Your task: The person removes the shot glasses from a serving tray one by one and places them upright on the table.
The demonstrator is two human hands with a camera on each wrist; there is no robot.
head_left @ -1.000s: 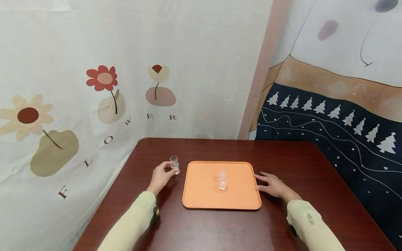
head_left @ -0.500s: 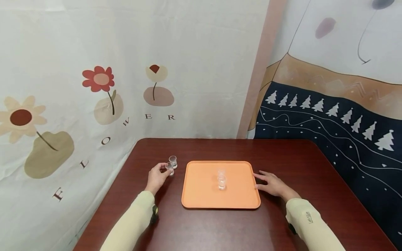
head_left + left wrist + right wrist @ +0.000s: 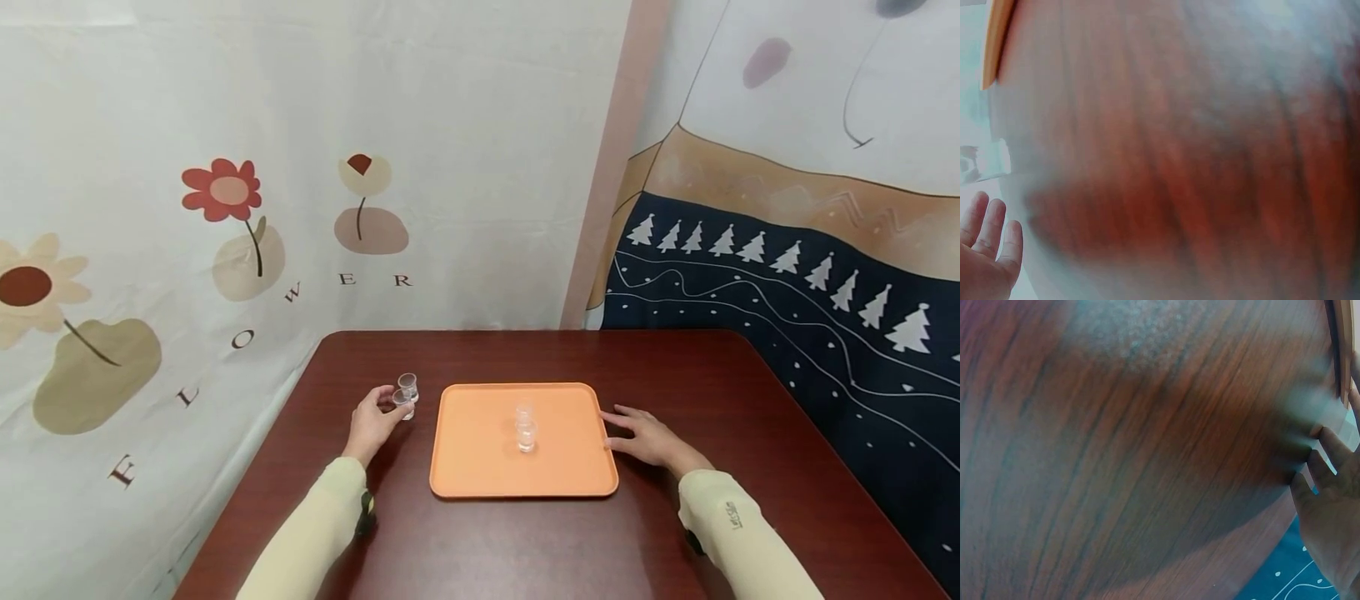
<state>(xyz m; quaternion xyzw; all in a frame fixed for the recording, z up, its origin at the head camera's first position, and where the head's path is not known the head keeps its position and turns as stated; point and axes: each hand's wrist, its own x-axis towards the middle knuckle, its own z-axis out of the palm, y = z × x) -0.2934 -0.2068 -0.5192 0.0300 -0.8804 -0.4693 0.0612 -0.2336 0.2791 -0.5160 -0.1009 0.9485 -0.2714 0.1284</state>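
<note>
A small, clear, round cup point(image 3: 403, 402) has shifted slightly away from the spread-fingered right hand point(image 3: 647, 436) at the flat orange tray point(image 3: 471, 442), the left hand point(image 3: 371, 423) pinching it beside a matching cup point(image 3: 408, 384), apparently positioning, next needing steadiness.

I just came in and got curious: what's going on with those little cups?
A person's left hand pinches a small clear cup, left of the orange tray. A second cup is just beyond it, on the brown table. The right hand is at the tray's right edge, holding no cup. Near the middle of the tray are more clear cups, one behind the other.
</note>
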